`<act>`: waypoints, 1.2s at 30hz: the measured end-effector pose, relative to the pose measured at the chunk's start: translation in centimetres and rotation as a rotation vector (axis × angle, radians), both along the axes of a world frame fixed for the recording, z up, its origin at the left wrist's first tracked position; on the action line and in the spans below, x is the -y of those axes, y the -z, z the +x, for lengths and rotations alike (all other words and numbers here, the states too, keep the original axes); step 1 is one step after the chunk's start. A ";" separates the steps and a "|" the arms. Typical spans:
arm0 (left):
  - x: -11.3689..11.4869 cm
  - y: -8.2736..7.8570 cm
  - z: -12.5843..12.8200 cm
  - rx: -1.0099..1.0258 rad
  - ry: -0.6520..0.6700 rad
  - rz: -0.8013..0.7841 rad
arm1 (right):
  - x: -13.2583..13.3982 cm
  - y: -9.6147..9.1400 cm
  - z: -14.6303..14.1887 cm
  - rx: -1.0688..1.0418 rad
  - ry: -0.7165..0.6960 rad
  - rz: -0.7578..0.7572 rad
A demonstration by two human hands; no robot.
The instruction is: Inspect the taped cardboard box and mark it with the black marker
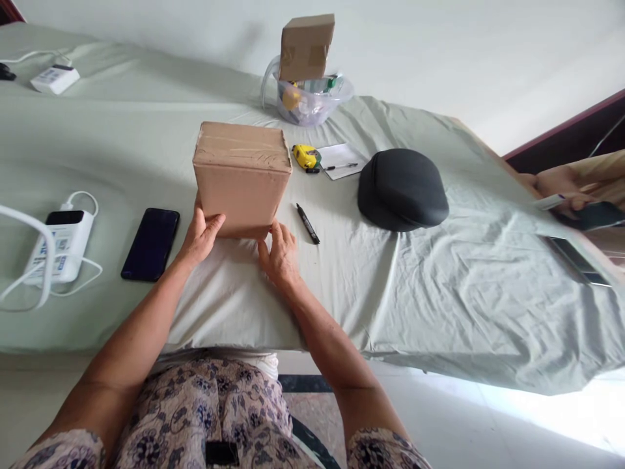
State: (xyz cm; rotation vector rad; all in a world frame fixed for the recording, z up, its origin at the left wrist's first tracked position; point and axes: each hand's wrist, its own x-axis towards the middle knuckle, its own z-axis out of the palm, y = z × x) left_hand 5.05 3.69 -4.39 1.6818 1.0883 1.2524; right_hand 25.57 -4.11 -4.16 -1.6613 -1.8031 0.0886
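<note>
A brown cardboard box (241, 195) stands upright on the cloth-covered table in front of me, its top flaps closed. My left hand (201, 229) grips its lower left side, thumb across the front face. At the bottom right corner, my right hand (280, 255) has its thumb and fingers on the box's edge. The fingertips behind the box are hidden. Just right of my right hand lies a black marker (307, 223). A dark smartphone (150, 244) rests left of my left hand.
Behind are a yellow tape measure (306, 157), a notepad (336, 156) with a pen, and a clear plastic basket (312, 107) bearing another box (306, 49). A black case (403, 189) sits right, a white power bank (63, 247) with cables left. Another person's hand (571, 202) shows far right.
</note>
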 end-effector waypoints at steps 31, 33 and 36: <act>0.2 -1.0 -0.6 -0.015 0.093 -0.008 | -1.2 -0.5 3.8 -0.024 -0.213 -0.158; 0.2 -1.2 -0.7 -0.020 0.102 -0.026 | -0.9 -0.9 4.0 -0.062 -0.206 -0.110; 0.4 -1.6 -0.6 0.004 0.150 -0.043 | -0.7 -1.2 4.2 -0.145 -0.148 0.004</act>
